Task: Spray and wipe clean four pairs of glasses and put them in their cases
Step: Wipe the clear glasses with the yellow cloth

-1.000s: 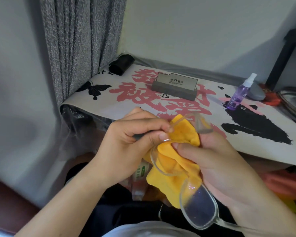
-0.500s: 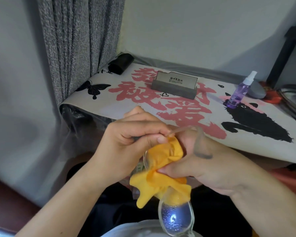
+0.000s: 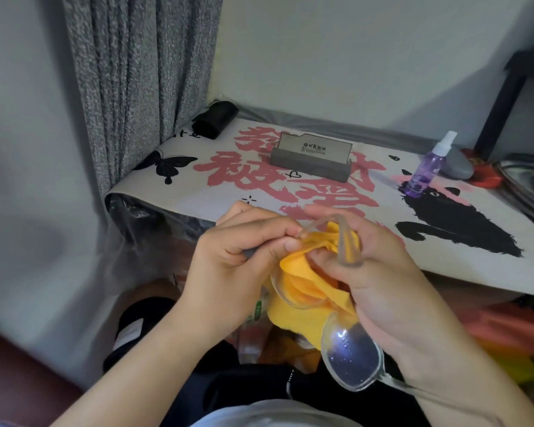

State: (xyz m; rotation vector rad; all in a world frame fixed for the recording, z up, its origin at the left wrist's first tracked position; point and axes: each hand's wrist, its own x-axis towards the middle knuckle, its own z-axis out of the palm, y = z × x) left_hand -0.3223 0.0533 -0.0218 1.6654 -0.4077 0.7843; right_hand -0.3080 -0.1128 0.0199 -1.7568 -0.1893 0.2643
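Observation:
A pair of clear-framed glasses [image 3: 350,357] is held over my lap, just in front of the table edge. My left hand [image 3: 238,257] pinches the frame at the upper lens. My right hand [image 3: 373,272] grips a yellow cloth [image 3: 302,285] bunched round that upper lens. The lower lens hangs free and is speckled with droplets. One temple arm crosses over my right fingers. A purple spray bottle [image 3: 426,167] stands at the right of the table. On the table stand an open grey glasses case [image 3: 310,160], a black case [image 3: 215,118] and a grey oval case [image 3: 457,163].
The table [image 3: 228,192] has a printed cover with red characters and a black cat. A grey curtain [image 3: 130,72] hangs at the left. A metal tray [image 3: 527,180] and a red object [image 3: 484,177] lie at the far right. Bags sit under the table.
The glasses have turned between my hands, and the free lens has swung down and to the right. My right hand has kept rubbing the cloth on the upper lens.

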